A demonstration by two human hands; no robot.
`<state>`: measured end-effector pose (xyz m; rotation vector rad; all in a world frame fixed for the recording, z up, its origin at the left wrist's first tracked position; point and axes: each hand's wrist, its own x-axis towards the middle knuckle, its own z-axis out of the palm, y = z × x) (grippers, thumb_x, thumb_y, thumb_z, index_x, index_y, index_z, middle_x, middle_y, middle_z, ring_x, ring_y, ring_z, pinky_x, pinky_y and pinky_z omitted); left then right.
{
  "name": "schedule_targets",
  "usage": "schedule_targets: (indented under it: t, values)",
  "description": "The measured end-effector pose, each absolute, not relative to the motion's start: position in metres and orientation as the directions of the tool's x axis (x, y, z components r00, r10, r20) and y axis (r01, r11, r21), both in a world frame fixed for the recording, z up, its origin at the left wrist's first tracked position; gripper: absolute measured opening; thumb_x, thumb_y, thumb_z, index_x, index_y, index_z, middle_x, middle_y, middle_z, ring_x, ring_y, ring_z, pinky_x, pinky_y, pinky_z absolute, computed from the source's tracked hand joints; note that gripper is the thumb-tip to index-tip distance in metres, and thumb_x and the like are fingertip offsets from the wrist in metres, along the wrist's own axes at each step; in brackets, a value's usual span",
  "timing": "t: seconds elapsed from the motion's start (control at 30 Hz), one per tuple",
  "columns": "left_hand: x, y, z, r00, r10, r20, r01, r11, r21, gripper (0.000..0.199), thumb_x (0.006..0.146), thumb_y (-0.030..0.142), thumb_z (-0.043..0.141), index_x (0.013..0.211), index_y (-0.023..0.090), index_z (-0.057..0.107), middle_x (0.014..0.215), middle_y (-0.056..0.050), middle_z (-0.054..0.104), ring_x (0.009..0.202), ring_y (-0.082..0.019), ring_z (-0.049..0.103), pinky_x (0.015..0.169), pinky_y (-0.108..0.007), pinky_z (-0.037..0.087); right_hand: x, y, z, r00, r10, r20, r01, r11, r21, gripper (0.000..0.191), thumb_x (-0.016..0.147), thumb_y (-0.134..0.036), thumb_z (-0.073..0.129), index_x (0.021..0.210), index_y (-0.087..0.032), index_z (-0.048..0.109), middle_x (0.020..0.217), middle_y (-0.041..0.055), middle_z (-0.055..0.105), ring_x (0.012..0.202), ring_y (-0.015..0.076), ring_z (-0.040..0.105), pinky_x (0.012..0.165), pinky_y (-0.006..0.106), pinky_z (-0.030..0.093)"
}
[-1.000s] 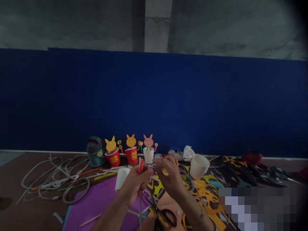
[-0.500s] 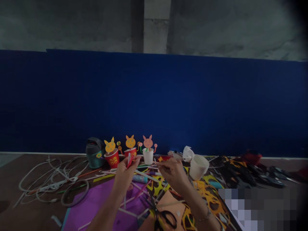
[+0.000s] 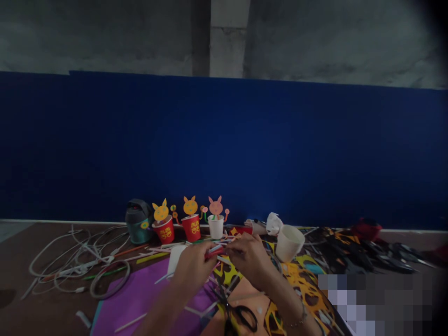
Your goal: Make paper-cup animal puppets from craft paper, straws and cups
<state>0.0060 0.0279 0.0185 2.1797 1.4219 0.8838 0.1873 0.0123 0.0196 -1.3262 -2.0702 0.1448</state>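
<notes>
My left hand [image 3: 196, 262] is closed around a thin red strip [image 3: 214, 252] with a pale, straw-like edge. My right hand [image 3: 250, 255] meets it from the right, its fingers pinched at the strip's far end; what lies between those fingertips is hidden. A white paper cup [image 3: 174, 259] shows in part beside my left hand, and I cannot tell whether that hand holds it. Under my hands, black-handled scissors [image 3: 229, 310] lie on an orange sheet [image 3: 247, 298]. Purple paper [image 3: 140, 291] spreads to the left, with pale sticks on it.
Behind my hands stand two red cups [image 3: 164, 232] and a white cup [image 3: 216, 227], each topped with a paper animal head. A teal container [image 3: 137, 224], tangled white cables [image 3: 77, 261], a larger white cup [image 3: 290, 242], cut yellow paper [image 3: 297, 284] and dark tools [image 3: 357, 252] surround them.
My hands have come together; the left moved right and lowered, tilting the red strip from upright to nearly level. A white cup now shows beside my left hand.
</notes>
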Motion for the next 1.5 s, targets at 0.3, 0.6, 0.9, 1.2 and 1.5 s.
schedule_targets:
  t: [0.3, 0.6, 0.9, 1.2, 1.5]
  values:
    - [0.011, 0.025, -0.002, 0.187, 0.914, 0.36, 0.67, -0.387, 0.633, 0.01, 0.078, 0.019, 0.053, 0.084, 0.023, 0.06, 0.078, -0.003, 0.071, 0.074, -0.021, 0.063, 0.063, -0.025, 0.032, 0.169, 0.005, 0.022, -0.162, 0.888, 0.431, 0.719, 0.405, -0.564, 0.028, 0.075, -0.014, 0.046, 0.072, -0.024, 0.072, 0.06, -0.0016, 0.064, 0.065, 0.0154, 0.055, 0.066, 0.024, 0.037]
    - [0.014, 0.016, 0.013, 0.083, 0.945, 0.318, 0.583, -0.305, 0.753, 0.019, 0.082, 0.034, 0.052, 0.068, 0.022, 0.057, 0.06, -0.001, 0.062, 0.059, -0.018, 0.056, 0.055, -0.024, 0.029, 0.158, -0.012, 0.03, -0.096, 0.845, 0.526, 0.765, 0.401, -0.505, 0.022, 0.075, -0.013, 0.052, 0.071, -0.026, 0.07, 0.068, -0.0001, 0.066, 0.074, 0.0191, 0.057, 0.07, 0.03, 0.032]
    - [0.01, 0.02, 0.024, 0.099, 0.963, 0.251, 0.385, -0.27, 0.883, 0.025, 0.079, 0.035, 0.056, 0.062, 0.017, 0.061, 0.05, 0.003, 0.051, 0.05, -0.013, 0.045, 0.049, -0.022, 0.028, 0.166, -0.017, 0.037, -0.076, 0.845, 0.529, 0.781, 0.381, -0.495, 0.021, 0.081, -0.018, 0.054, 0.075, -0.027, 0.072, 0.067, 0.001, 0.067, 0.072, 0.0192, 0.057, 0.067, 0.03, 0.032]
    - [-0.021, 0.044, 0.033, -0.141, 0.961, 0.239, 0.309, -0.186, 0.933, 0.034, 0.072, 0.046, 0.064, 0.073, 0.012, 0.069, 0.059, -0.001, 0.063, 0.062, -0.018, 0.057, 0.055, -0.023, 0.039, 0.183, 0.004, 0.031, -0.115, 0.921, 0.372, 0.669, 0.349, -0.656, 0.027, 0.087, -0.026, 0.049, 0.079, -0.022, 0.074, 0.063, 0.0022, 0.067, 0.06, 0.0168, 0.059, 0.056, 0.024, 0.039]
    - [0.003, 0.03, 0.029, 0.25, 0.953, 0.17, 0.203, -0.224, 0.953, 0.022, 0.071, 0.038, 0.065, 0.073, 0.016, 0.069, 0.062, 0.002, 0.061, 0.057, -0.013, 0.051, 0.054, -0.021, 0.038, 0.181, 0.005, 0.024, -0.163, 0.905, 0.393, 0.669, 0.394, -0.63, 0.026, 0.088, -0.028, 0.049, 0.082, -0.022, 0.074, 0.067, 0.0026, 0.068, 0.065, 0.0167, 0.06, 0.06, 0.024, 0.042]
